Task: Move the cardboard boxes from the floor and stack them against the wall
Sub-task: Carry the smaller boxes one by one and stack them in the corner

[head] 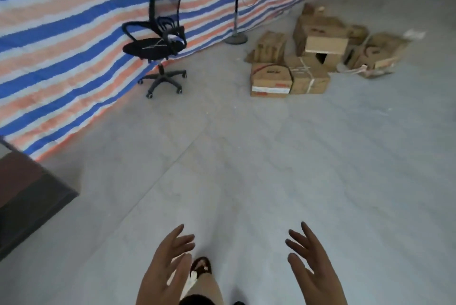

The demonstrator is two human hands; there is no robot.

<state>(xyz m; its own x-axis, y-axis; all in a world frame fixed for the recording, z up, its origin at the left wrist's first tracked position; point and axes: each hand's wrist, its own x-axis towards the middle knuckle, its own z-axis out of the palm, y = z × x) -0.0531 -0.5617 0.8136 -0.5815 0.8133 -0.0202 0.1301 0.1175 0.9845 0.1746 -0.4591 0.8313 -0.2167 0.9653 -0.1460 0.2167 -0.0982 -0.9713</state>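
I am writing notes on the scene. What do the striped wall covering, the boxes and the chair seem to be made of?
Striped wall covering: likely woven plastic tarpaulin, judging by its slight sheen and sagging folds.
Boxes: brown corrugated cardboard, matte, with dented, torn flaps.
Chair: black, see-through mesh back; the arms and wheeled base look like plastic.

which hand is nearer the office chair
Left. The left hand is low in the view, on the office chair's side though far short of it; the right hand is further over, away from it.

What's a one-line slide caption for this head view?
Both hands, left hand and right hand, open and empty, facing the cardboard boxes heaped on the floor beyond an office chair.
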